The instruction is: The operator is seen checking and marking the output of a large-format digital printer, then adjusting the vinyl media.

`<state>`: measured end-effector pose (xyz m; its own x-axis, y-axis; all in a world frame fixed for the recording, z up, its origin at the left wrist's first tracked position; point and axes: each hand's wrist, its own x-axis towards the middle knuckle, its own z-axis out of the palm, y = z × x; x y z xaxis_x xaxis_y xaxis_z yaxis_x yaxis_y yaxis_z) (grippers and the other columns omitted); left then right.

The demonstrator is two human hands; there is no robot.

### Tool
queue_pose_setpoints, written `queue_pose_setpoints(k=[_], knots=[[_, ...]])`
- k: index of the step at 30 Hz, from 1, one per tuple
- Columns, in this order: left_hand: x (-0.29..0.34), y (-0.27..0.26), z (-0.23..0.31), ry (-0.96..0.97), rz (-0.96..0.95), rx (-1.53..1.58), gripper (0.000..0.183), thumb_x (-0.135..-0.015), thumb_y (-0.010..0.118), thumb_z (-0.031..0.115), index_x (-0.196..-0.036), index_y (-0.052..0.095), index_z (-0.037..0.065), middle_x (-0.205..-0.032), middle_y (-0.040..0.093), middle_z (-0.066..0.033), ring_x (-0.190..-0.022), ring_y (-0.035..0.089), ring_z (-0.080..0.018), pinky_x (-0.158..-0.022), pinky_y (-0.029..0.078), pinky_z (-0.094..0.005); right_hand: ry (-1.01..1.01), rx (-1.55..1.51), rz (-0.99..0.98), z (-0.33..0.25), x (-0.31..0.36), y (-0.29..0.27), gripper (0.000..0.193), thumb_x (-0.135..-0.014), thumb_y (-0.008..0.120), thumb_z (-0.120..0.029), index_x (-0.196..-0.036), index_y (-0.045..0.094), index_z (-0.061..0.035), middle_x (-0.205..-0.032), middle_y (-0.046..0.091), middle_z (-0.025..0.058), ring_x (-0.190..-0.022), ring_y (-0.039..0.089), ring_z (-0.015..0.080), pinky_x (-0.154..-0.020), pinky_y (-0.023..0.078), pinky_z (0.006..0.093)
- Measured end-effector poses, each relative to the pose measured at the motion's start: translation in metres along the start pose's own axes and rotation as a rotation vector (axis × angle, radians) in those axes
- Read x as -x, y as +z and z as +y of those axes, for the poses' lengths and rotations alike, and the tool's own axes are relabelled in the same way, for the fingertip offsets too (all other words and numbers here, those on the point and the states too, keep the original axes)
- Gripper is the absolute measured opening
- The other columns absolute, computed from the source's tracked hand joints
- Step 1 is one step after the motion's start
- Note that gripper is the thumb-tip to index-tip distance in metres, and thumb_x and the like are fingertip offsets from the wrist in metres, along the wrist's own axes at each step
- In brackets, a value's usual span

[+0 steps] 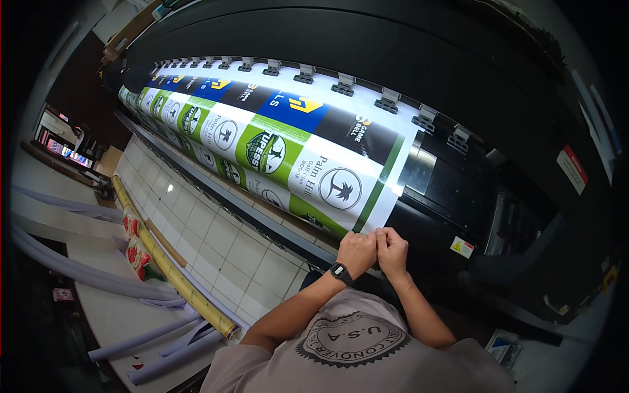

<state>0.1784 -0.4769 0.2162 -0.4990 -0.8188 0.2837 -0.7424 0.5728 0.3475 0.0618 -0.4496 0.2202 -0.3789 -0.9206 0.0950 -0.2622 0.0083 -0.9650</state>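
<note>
A long printed banner sheet (308, 154) with green, white, blue and black logo panels lies over the front of a large black wide-format printer (295, 29). My left hand (357, 254), below a black wristwatch (341, 272), is closed at the near right corner of the sheet. Right beside it, my right hand (392, 252) is also closed, knuckles up, on the sheet's bottom edge. The two hands touch or nearly touch. Their fingertips are hidden behind the knuckles, along with the bit of edge they pinch.
A row of grey clamps (386, 99) runs along the sheet's upper side. A dark rail (262, 226) passes below it, above the white tiled floor (216, 242). At left lie a long yellow roll (177, 262), grey-lilac tubes (151, 350) and red packets (137, 255).
</note>
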Motion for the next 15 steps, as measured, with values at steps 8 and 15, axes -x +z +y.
queue_pose_setpoints(k=[8,15], knots=[[0.036,0.000,-0.005,0.073,-0.077,0.193,0.019,-0.080,0.068,0.021,-0.072,0.056,0.008,-0.070,0.060,-0.0091,-0.067,0.060,-0.0276,-0.065,0.044,-0.0408,0.087,0.321,-0.148,0.025,0.032,-0.027,0.030,-0.099,0.058,-0.021,-0.085,0.068,0.0044,-0.071,0.069,0.0148,-0.067,0.071,0.0218,-0.061,0.054,0.0315],[0.012,-0.015,0.002,0.120,0.169,0.095,0.048,-0.084,0.067,0.025,-0.127,0.059,0.004,-0.132,0.056,-0.0141,-0.127,0.050,-0.0274,-0.103,0.037,-0.0418,-0.429,0.430,0.081,-0.034,-0.007,-0.037,0.014,-0.087,0.063,-0.006,-0.099,0.069,-0.0019,-0.094,0.070,0.0132,-0.085,0.065,0.0292,-0.075,0.050,0.0370]])
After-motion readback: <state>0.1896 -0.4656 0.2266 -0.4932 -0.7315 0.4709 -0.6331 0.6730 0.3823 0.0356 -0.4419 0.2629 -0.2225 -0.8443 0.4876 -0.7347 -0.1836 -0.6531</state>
